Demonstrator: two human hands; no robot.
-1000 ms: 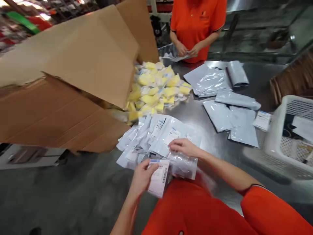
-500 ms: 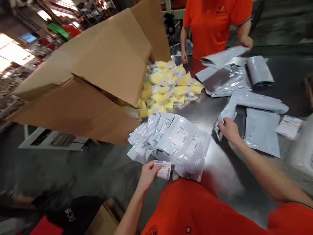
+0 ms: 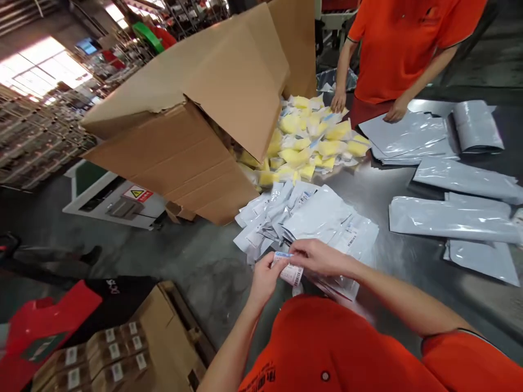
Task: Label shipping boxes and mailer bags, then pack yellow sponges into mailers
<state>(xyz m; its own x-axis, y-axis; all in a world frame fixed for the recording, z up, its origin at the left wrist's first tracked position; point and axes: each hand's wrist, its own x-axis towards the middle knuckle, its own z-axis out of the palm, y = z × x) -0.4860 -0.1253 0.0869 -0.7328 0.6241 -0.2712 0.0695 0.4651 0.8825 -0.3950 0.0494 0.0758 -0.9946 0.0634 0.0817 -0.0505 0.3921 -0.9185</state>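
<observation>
over the table's near edge: label stack (image 3: 292,274) in my left hand (image 3: 265,275), thumb on its face, fingers beneath; that grip is closed on it.

right hand: my right hand (image 3: 321,256) comes in from the right, fingers curled, tips at the top of the label stack. whether they pinch a label i cannot tell.

label lie: the stack slants from its blue band, up-left, to a barcode, low right; part hidden under my thumb, so long axis unsure.

plain-faced mailer (image 3: 321,212): straight ahead, just past my right knuckles, flat on the labelled mailers (image 3: 261,226); no label on the side facing up. right hand nearer; left hand lower and further left. its long axis i can't fix, near edge partly covered.

count, stack: one, sheets not countable.

count, mailers: one plain-faced on top; labelled ones several, too overlapped to number.

count, grey bags (image 3: 453,218): three loose at right, as i read it, one crossing another; plus one flat pile (image 3: 412,136), one folded-over bag (image 3: 477,128).

count, yellow packets (image 3: 314,139): dozens, heaped at the mouth of one carton (image 3: 200,158).

count, co-worker (image 3: 408,54): one, across the table (image 3: 373,185); one hand at the packets, one on the flat pile.
</observation>
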